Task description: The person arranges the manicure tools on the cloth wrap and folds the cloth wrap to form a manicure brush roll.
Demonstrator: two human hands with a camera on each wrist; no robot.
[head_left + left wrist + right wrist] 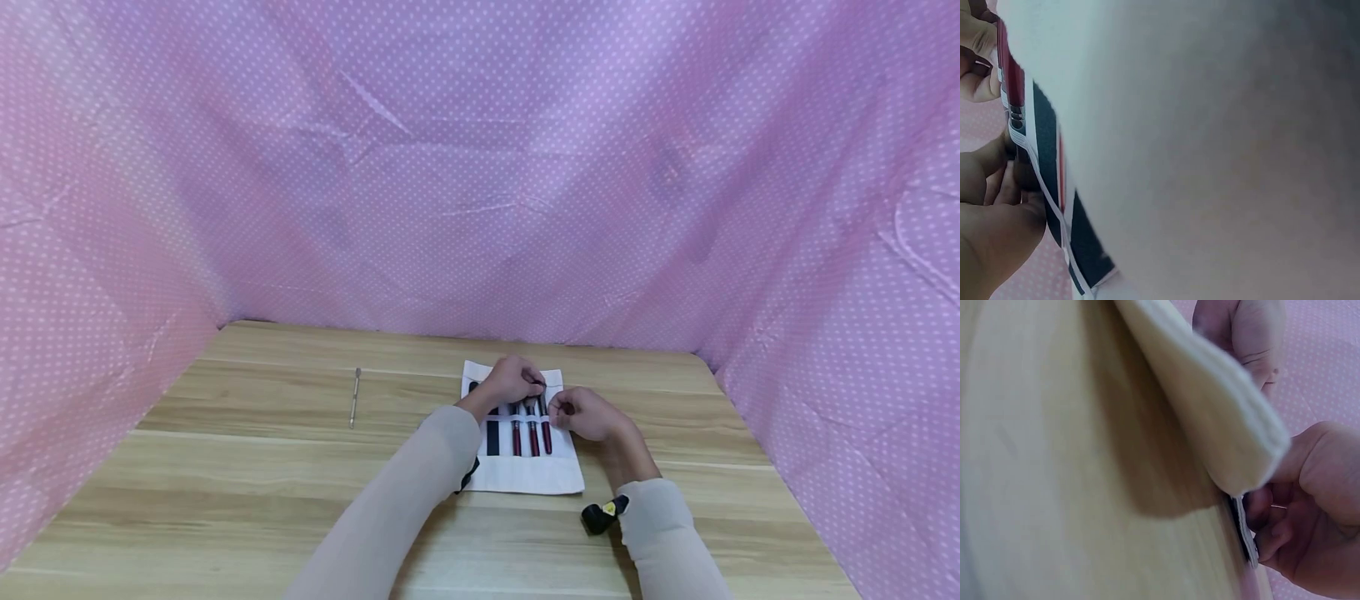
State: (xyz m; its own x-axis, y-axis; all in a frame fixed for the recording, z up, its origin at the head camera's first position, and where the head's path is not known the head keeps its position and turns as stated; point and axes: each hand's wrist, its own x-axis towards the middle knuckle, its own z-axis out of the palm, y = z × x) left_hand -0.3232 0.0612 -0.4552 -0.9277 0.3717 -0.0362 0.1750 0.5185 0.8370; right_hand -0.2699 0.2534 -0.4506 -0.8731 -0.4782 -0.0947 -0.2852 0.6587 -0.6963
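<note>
A white cloth pouch (525,477) lies spread on the table, with a pale elastic band across it. Under the band sit several slim red-handled tools (533,440) with silver collars and dark upper ends, plus a flat black strip (492,437). My left hand (512,381) reaches over the pouch's upper part and pinches the dark end of the rightmost red-handled tool (1015,81). At the pouch's right side, my right hand (588,414) pinches the cloth edge (1247,534) beside that tool. The pouch's corner stands raised off the wood in the right wrist view.
A thin silver double-ended stick (355,398) lies alone on the wooden table (247,467), left of the pouch. Pink dotted cloth (480,183) hangs behind and at both sides. A black wrist camera (602,515) is strapped at the right sleeve.
</note>
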